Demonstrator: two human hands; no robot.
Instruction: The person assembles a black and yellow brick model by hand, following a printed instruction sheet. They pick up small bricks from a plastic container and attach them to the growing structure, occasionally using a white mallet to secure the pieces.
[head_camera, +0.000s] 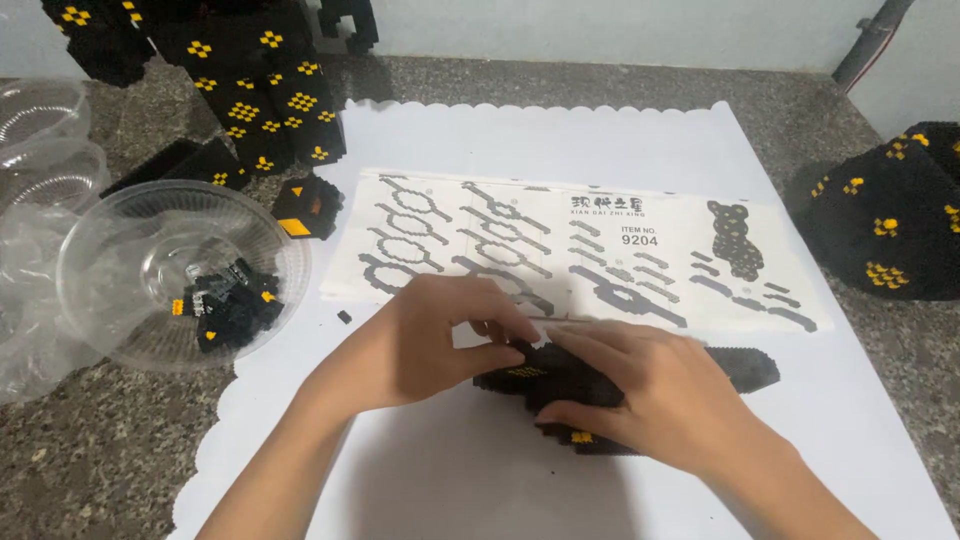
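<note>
My left hand (430, 340) and my right hand (650, 395) both press on a flat black brick assembly (745, 368) with small yellow spots, lying on a white scalloped paper sheet (480, 470). The left fingers pinch its left end; the right hand covers its middle and near edge. Much of the assembly is hidden under the hands. Just beyond the hands lies a printed instruction sheet (560, 240) with grey step drawings.
A clear plastic bowl (120, 250) at the left holds several loose black and yellow bricks. Stacked clear bowls (35, 130) sit further left. A tall black-and-yellow built figure part (250, 80) stands at the back left, a rounded built part (890, 220) at right, a small block (305, 208) nearby.
</note>
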